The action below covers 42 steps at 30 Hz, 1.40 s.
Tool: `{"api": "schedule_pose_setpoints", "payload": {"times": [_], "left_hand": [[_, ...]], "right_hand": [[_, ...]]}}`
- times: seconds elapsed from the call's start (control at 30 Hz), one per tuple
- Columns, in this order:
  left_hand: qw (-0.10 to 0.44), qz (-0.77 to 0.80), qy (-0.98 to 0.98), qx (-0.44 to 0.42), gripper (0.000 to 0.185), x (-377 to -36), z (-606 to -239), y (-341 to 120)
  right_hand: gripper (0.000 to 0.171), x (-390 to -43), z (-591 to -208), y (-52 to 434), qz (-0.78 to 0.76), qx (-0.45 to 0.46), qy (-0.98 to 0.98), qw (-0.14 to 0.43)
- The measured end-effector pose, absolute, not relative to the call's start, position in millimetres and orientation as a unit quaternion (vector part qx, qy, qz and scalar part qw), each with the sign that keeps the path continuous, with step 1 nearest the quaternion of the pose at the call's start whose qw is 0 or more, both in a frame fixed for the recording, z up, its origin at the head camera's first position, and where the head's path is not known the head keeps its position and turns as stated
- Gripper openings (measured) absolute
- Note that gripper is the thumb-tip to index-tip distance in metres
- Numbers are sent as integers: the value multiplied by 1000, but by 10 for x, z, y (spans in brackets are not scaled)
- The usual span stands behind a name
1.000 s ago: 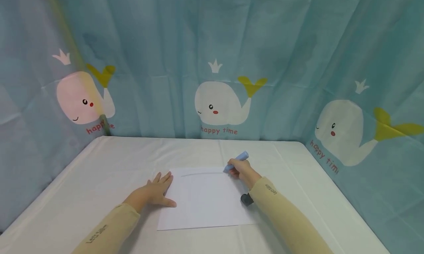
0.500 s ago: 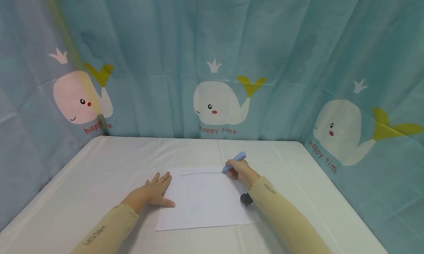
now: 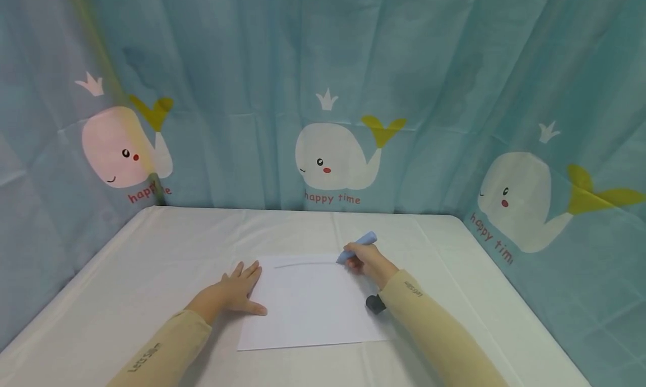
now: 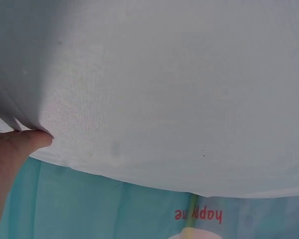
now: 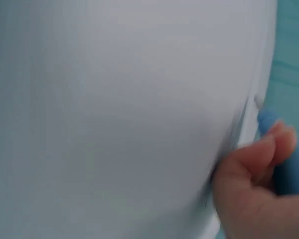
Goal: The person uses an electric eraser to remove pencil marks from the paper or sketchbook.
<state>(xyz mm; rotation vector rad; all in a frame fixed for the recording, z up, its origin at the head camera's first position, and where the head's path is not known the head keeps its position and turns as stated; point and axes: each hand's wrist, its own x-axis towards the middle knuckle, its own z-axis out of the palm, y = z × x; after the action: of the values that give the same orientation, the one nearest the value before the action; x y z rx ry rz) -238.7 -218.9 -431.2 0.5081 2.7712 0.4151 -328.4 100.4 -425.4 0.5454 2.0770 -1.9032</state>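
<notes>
A white sheet of paper (image 3: pixel 303 314) lies on the table, with a thin, slightly curved blue-grey line (image 3: pixel 305 263) along its far part. My left hand (image 3: pixel 237 290) rests on the sheet's left edge, fingers spread and thumb reaching onto the paper. In my right hand (image 3: pixel 370 261) a light blue marker (image 3: pixel 364 239) is gripped between thumb and fingers, leaning up to the right. Its tip is at the right end of the line, near the sheet's far edge. In the right wrist view the blue marker (image 5: pixel 291 172) shows its grey tip beyond the fingertips.
A small black round-ended object (image 3: pixel 374 304) lies at the paper's right side, partly hidden by the right sleeve (image 3: pixel 434 325). The white-covered table (image 3: pixel 166 252) ends at a teal curtain (image 3: pixel 242 95) printed with whales, which also hangs on both sides.
The right hand and marker tip have shifted very slightly left along the line. The left hand stays in place on the paper.
</notes>
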Motion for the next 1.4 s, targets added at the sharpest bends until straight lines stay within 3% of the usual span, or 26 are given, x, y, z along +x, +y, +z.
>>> {"api": "schedule_pose_setpoints", "payload": {"times": [0.43,0.73,1.13,1.4], "left_hand": [[145,156,960,183,114,-2387,-4333,-2210],[152,166,957,181,120,-2427,-4380,-2231],[148,142,963,176,115,-2420,-4375,-2190],[149,144,962,176,113,-2411,-4340,-2185]], "right_hand": [[36,-3285,-4251,963,-659,199,718,101],[30,-3280,-4242,975,-658,180,719,135],[26,-3304,-4263,992,-650,198,725,112],[23,-3286,-4252,971,-641,185,733,130]]}}
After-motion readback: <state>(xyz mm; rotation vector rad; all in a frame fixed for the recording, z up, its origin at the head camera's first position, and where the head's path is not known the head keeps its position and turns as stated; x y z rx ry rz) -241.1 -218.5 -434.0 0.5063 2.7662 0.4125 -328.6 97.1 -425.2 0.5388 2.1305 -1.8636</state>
